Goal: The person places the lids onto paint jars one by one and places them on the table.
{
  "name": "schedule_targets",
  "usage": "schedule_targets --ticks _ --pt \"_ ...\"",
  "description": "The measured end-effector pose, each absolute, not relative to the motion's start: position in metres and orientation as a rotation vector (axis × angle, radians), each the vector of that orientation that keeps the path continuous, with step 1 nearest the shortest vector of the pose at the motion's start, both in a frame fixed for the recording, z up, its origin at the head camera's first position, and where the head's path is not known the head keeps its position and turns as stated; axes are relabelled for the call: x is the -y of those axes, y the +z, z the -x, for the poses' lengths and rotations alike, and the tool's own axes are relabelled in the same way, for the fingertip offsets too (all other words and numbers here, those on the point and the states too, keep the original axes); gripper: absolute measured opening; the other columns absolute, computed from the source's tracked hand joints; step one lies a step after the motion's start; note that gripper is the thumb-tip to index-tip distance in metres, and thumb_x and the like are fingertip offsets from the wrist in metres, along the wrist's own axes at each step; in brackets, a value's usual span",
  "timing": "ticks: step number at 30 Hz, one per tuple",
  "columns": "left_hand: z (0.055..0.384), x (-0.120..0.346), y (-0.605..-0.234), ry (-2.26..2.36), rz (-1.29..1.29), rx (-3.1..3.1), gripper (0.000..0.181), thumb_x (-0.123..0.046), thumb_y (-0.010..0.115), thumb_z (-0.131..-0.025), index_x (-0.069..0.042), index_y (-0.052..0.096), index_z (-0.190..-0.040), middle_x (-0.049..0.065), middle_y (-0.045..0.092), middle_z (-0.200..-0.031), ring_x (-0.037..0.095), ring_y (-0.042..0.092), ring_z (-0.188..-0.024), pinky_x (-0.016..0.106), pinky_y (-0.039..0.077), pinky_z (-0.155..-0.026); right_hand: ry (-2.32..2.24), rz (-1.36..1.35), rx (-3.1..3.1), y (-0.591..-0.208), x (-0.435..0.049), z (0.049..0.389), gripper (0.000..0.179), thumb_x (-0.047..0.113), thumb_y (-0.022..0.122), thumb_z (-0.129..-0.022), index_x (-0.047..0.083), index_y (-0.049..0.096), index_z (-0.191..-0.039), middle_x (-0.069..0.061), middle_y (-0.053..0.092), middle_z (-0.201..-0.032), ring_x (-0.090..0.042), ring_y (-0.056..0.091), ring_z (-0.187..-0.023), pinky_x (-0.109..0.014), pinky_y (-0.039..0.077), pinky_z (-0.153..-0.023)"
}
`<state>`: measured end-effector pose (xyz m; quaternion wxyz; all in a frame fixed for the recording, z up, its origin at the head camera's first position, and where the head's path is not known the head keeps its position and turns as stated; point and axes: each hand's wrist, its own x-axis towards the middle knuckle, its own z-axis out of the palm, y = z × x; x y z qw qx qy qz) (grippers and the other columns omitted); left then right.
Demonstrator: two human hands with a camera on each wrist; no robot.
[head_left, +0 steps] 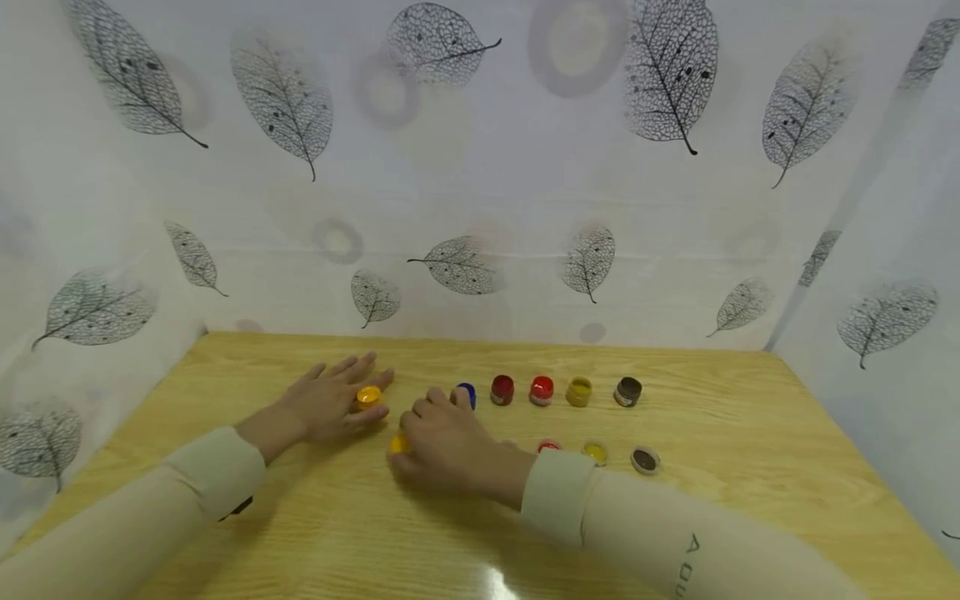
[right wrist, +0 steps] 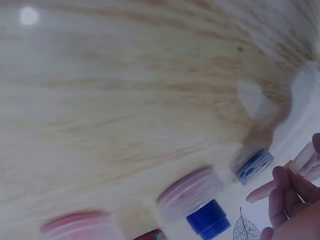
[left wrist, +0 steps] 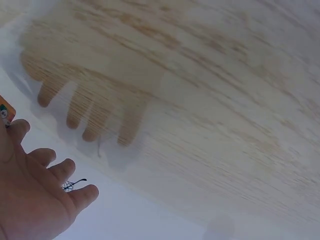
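Observation:
A small jar of orange-yellow paint (head_left: 368,397) stands on the table between the thumb and forefinger of my left hand (head_left: 330,402), which pinch it at its sides. The other left fingers are spread out. In the left wrist view, a bit of the jar's orange label (left wrist: 7,114) shows beside the hand. My right hand (head_left: 446,446) pinches an orange lid (head_left: 400,443) low over the table; whether the lid touches the wood cannot be seen. Behind the right fingers stands a blue paint jar (head_left: 467,395), partly hidden. In the right wrist view, a blue lid (right wrist: 255,166) lies near the right fingers.
Open jars of dark red (head_left: 502,389), red (head_left: 542,389), yellow (head_left: 579,392) and dark brown paint (head_left: 627,392) line up to the right. In front of them lie a red lid (head_left: 548,446), a yellow lid (head_left: 595,453) and a brown lid (head_left: 645,459). A leaf-patterned curtain (head_left: 510,183) surrounds the table.

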<state>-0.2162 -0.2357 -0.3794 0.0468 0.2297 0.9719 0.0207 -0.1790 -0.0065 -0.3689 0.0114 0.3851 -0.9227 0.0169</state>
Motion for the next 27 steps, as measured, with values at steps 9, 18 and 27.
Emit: schedule_targets --ticks 9,18,27 --pt "0.214 0.222 -0.379 0.027 -0.836 -3.068 0.068 -0.06 0.044 -0.1 -0.022 0.036 -0.156 0.017 0.031 -0.162 0.036 0.032 -0.148 0.064 0.028 -0.116 0.355 -1.206 2.837 -0.364 -0.025 0.178 0.041 0.05 0.067 -0.091 0.016 0.07 -0.115 0.008 0.071 -0.104 -0.012 0.053 -0.097 -0.043 0.036 -0.095" --pt "0.193 0.198 -0.376 0.04 -1.136 -3.105 0.068 -0.06 0.047 -0.098 -0.023 0.04 -0.154 0.014 0.034 -0.161 0.035 0.037 -0.146 0.064 0.031 -0.114 0.555 -1.191 2.713 -0.358 -0.07 0.171 0.036 0.034 0.076 -0.083 0.013 0.071 -0.112 0.007 0.069 -0.101 -0.011 0.052 -0.095 -0.042 0.034 -0.091" --pt "0.163 0.163 -0.379 0.094 -1.604 -2.97 0.069 -0.065 0.041 -0.099 -0.022 0.042 -0.153 0.015 0.033 -0.161 0.034 0.034 -0.148 0.057 0.035 -0.115 0.599 -1.178 2.582 -0.354 -0.13 0.154 0.037 0.029 0.082 -0.077 0.013 0.071 -0.109 0.012 0.068 -0.097 -0.007 0.054 -0.097 -0.042 0.034 -0.091"
